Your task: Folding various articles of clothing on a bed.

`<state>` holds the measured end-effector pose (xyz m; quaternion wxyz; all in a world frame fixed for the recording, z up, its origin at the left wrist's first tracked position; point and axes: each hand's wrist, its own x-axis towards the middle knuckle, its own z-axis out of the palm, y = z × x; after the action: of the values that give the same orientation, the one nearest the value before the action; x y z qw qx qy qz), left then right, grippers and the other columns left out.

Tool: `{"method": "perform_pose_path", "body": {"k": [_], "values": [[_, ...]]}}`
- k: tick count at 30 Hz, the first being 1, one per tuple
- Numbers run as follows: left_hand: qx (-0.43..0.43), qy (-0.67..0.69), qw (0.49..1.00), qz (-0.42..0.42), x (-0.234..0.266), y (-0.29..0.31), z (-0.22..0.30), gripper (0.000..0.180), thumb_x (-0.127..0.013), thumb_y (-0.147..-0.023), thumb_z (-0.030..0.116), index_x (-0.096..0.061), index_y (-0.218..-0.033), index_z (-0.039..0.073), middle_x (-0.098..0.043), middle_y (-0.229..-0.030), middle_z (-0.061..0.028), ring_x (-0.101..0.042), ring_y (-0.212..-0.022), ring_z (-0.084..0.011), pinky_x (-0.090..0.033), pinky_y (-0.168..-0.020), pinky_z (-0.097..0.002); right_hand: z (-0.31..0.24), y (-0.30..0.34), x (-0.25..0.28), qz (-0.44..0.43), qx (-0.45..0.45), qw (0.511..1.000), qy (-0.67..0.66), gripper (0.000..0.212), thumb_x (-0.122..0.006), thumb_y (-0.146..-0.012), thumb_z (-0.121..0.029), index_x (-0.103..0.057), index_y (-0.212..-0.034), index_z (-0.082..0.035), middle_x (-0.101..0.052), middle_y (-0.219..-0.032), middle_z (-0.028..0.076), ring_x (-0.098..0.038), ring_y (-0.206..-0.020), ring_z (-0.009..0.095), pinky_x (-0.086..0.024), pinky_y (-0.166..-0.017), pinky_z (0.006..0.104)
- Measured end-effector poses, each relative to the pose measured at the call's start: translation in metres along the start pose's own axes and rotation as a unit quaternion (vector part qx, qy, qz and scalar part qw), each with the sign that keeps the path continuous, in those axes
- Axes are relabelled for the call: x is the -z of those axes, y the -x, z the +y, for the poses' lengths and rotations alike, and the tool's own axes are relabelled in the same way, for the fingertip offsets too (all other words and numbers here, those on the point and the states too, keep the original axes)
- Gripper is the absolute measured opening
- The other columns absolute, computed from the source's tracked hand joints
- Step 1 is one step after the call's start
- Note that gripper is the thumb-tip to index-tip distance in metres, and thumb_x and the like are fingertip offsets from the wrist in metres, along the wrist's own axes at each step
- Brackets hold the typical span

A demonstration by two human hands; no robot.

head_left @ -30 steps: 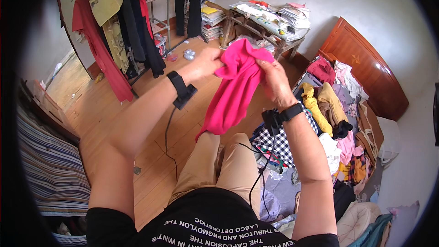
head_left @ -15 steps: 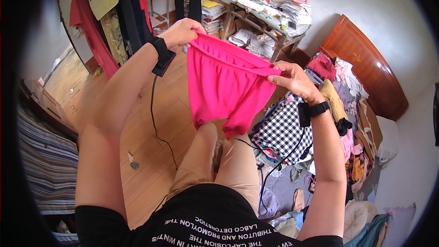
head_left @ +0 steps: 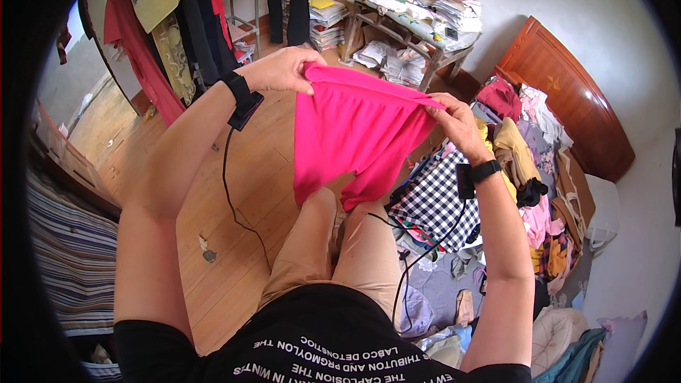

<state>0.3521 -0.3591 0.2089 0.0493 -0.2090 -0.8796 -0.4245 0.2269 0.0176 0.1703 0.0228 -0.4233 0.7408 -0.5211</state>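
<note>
A pair of bright pink pants (head_left: 355, 124) with a gathered waistband hangs stretched out in front of me. My left hand (head_left: 287, 71) pinches one end of the waistband, thumb on the near side. At the other end, my right hand (head_left: 457, 120) grips the band between thumb and fingers. Both legs of the pants hang down to my knees, with a notch between them. The waistband slopes, its left end higher than its right.
On the bed to the right lie a black-and-white checked cloth (head_left: 443, 198) and heaped clothes (head_left: 518, 152), below a wooden headboard (head_left: 567, 92). A table (head_left: 425, 35) stacked with papers stands at the back. Clothes hang (head_left: 167, 0) at far left. Black cables (head_left: 230, 184) run from both wrists.
My left hand has come down a little and turned, with its thumb now lower on the waistband. The band looks flatter and folded over; the pants stay held between both hands.
</note>
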Motion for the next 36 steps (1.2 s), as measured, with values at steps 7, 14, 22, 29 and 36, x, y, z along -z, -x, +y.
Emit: {"method": "perform_pose_path", "body": {"k": [7, 14, 22, 29, 36], "values": [[0.175, 0.093, 0.974, 0.11, 0.015, -0.001, -0.002, 0.015, -0.068, -0.094, 0.011, -0.068, -0.107, 0.003, -0.063, -0.08, 0.0046, -0.057, -0.068, -0.0011, -0.041, -0.055, -0.0149, -0.038, 0.018, -0.001, -0.172, -0.05, 0.97, 0.162, 0.032, -0.075, -0.09, -0.03, -0.071, -0.088, 0.002, -0.065, -0.108, 0.01, -0.067, -0.084, 0.018, -0.054, -0.077, 0.0318], [0.158, 0.007, 0.983, 0.096, 0.004, -0.011, 0.002, 0.024, -0.07, -0.094, 0.023, -0.072, -0.102, 0.002, -0.064, -0.08, 0.0032, -0.052, -0.064, -0.0033, -0.043, -0.056, -0.0212, -0.021, 0.008, -0.009, -0.055, -0.222, 0.973, -0.027, 0.031, -0.066, -0.096, -0.026, -0.073, -0.087, 0.002, -0.074, -0.093, 0.004, -0.068, -0.072, 0.016, -0.055, -0.067, 0.0289], [0.225, 0.202, 0.944, 0.13, -0.038, -0.027, 0.045, 0.024, -0.051, -0.102, 0.025, -0.061, -0.113, 0.005, -0.063, -0.084, 0.0025, -0.058, -0.062, -0.0036, -0.044, -0.049, -0.0198, -0.028, 0.0, -0.021, 0.009, -0.313, 0.808, -0.499, 0.028, -0.052, -0.103, -0.023, -0.063, -0.12, -0.002, -0.071, -0.108, 0.009, -0.07, -0.095, 0.019, -0.058, -0.084, 0.0351], [0.166, 0.288, 0.942, 0.039, -0.087, -0.034, 0.079, 0.031, -0.047, -0.104, 0.02, -0.047, -0.129, 0.002, -0.061, -0.119, -0.0128, -0.069, -0.1, -0.0213, -0.06, -0.084, -0.0375, -0.1, -0.014, -0.063, -0.06, -0.226, 0.872, -0.43, 0.027, -0.063, -0.1, -0.023, -0.059, -0.116, -0.002, -0.069, -0.105, 0.008, -0.068, -0.093, 0.018, -0.057, -0.082, 0.0293], [0.076, 0.346, 0.935, 0.014, -0.089, -0.022, 0.083, 0.038, -0.047, -0.106, 0.02, -0.049, -0.138, 0.0, -0.059, -0.133, -0.0161, -0.063, -0.114, -0.0202, -0.05, -0.101, -0.0362, -0.066, -0.026, -0.059, 0.081, -0.169, 0.909, -0.373, 0.024, -0.068, -0.094, -0.007, -0.058, -0.116, -0.003, -0.068, -0.105, 0.008, -0.068, -0.092, 0.017, -0.057, -0.082, 0.0294]]}}
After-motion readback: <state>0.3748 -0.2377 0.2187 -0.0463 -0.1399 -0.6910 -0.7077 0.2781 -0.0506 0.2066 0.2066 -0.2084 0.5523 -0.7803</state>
